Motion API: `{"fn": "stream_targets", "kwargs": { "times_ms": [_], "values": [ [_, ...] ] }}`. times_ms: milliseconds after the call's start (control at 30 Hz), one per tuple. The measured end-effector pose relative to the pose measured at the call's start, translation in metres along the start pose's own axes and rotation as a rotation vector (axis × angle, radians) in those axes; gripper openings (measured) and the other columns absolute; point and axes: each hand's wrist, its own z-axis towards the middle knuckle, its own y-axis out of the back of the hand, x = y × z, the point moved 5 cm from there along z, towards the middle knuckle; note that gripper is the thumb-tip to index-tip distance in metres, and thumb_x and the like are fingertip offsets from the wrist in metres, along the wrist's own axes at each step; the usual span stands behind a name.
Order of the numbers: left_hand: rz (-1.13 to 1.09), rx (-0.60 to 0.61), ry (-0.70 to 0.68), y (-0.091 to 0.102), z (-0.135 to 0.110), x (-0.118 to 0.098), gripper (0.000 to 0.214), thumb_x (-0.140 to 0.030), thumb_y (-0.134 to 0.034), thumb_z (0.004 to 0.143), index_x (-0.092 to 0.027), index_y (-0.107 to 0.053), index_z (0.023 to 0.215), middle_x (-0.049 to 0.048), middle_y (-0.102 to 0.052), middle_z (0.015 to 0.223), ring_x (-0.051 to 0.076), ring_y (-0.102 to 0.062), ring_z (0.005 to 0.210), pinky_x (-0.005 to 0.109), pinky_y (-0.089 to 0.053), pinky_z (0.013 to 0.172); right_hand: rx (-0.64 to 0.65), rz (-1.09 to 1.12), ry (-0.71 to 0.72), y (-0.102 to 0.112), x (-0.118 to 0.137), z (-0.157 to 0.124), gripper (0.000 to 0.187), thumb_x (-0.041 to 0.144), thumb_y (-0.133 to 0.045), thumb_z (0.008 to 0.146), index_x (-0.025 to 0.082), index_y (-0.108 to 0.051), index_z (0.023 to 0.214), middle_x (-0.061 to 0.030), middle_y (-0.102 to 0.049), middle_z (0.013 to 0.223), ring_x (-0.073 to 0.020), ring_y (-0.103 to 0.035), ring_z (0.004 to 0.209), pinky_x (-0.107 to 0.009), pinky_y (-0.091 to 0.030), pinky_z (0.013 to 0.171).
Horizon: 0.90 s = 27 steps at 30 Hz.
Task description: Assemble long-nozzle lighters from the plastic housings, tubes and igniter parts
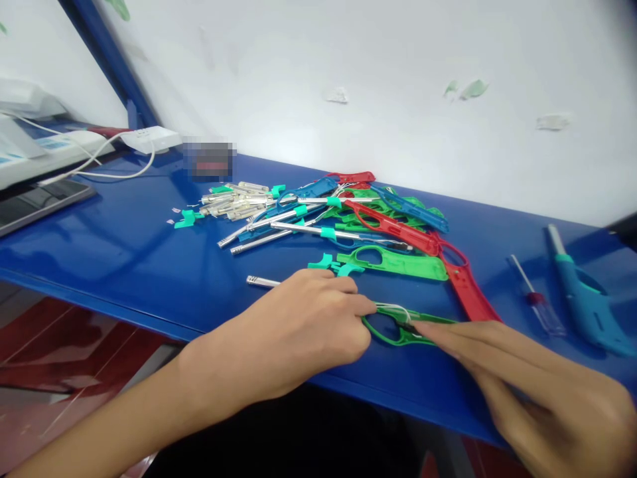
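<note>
A green lighter casing half [394, 342] lies low over the front of the table, its finger loop showing between my hands. My left hand [298, 325] is closed around its front end. From beyond that hand's knuckles pokes a metal lighter tube [262, 282]. My right hand [527, 378] has its fingers together on the handle part, the tips at a small black piece [409, 327]. A white wire [398, 307] curves above the loop. Just past my left knuckles lie turquoise plastic pieces [323, 261].
Behind are green [398, 262], red [470, 292] and blue [411, 208] casing halves, metal tubes and a heap of clear parts [239, 200]. A screwdriver [542, 311] and a blue lighter [590, 305] lie right. At left are a phone [50, 199] and a white power strip [152, 138].
</note>
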Motion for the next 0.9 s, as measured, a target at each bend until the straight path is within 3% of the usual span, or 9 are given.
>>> {"fn": "stream_targets", "kwargs": {
  "times_ms": [133,267,467,633,733,800,900],
  "values": [
    [-0.008,0.01,0.001,-0.001,0.0,0.0,0.013,-0.01,-0.086,0.081,-0.017,-0.077,0.089,0.0011,-0.077,0.132,0.025,-0.075,0.099,0.041,-0.064,0.073,-0.017,-0.025,0.127,0.001,0.01,-0.012,0.061,0.007,-0.055,0.098,0.029,-0.054,0.156,0.0061,-0.07,0.141,-0.0145,-0.069,0.122,-0.026,-0.045,0.115],
    [-0.003,0.007,-0.004,-0.001,0.001,-0.001,0.012,-0.008,-0.082,0.084,-0.017,-0.077,0.089,0.0017,-0.076,0.133,0.025,-0.075,0.102,0.041,-0.064,0.075,-0.06,-0.042,0.082,-0.005,0.018,-0.02,0.07,0.003,-0.061,0.095,0.028,-0.051,0.159,0.0033,-0.066,0.148,-0.0192,-0.065,0.125,-0.034,-0.041,0.12],
    [-0.017,0.017,-0.003,-0.001,0.001,-0.001,0.012,-0.006,-0.077,0.087,-0.017,-0.074,0.081,0.0021,-0.077,0.13,0.025,-0.074,0.102,0.04,-0.065,0.079,-0.055,-0.004,0.037,-0.01,0.023,-0.02,0.064,0.005,-0.061,0.097,0.027,-0.054,0.156,-0.0003,-0.055,0.159,-0.0214,-0.062,0.13,-0.034,-0.045,0.115],
    [-0.018,0.026,0.033,0.0,0.0,-0.001,0.017,-0.008,-0.068,0.095,-0.017,-0.075,0.082,0.0037,-0.078,0.118,0.022,-0.074,0.097,0.038,-0.064,0.082,-0.123,0.012,0.008,-0.008,0.022,-0.02,0.061,0.005,-0.062,0.097,0.03,-0.058,0.153,0.0012,-0.065,0.145,-0.0185,-0.066,0.122,-0.032,-0.047,0.11],
    [0.0,0.044,0.135,0.002,0.0,-0.001,0.019,-0.007,-0.064,0.096,-0.016,-0.074,0.083,0.0069,-0.076,0.107,0.022,-0.073,0.086,0.036,-0.063,0.073,-0.133,0.0,-0.021,-0.01,0.022,-0.019,0.058,0.006,-0.061,0.097,0.03,-0.06,0.15,0.0009,-0.068,0.141,-0.0175,-0.067,0.12,-0.031,-0.048,0.108],
    [0.025,0.002,0.166,0.004,0.003,-0.003,0.016,-0.006,-0.062,0.094,-0.013,-0.075,0.09,0.0106,-0.074,0.109,0.024,-0.072,0.083,0.039,-0.063,0.069,-0.128,0.003,-0.012,-0.011,0.024,-0.019,0.059,0.006,-0.061,0.097,0.031,-0.06,0.151,0.0009,-0.069,0.139,-0.0173,-0.068,0.119,-0.031,-0.049,0.107],
    [-0.024,-0.133,0.142,0.006,0.009,-0.012,0.021,-0.004,-0.059,0.094,-0.01,-0.074,0.107,0.0136,-0.071,0.12,0.026,-0.071,0.09,0.042,-0.064,0.075,-0.141,0.022,-0.007,-0.01,0.025,-0.019,0.065,0.004,-0.063,0.095,0.032,-0.056,0.154,0.0009,-0.071,0.138,-0.0179,-0.071,0.117,-0.032,-0.052,0.104]
  ]
}}
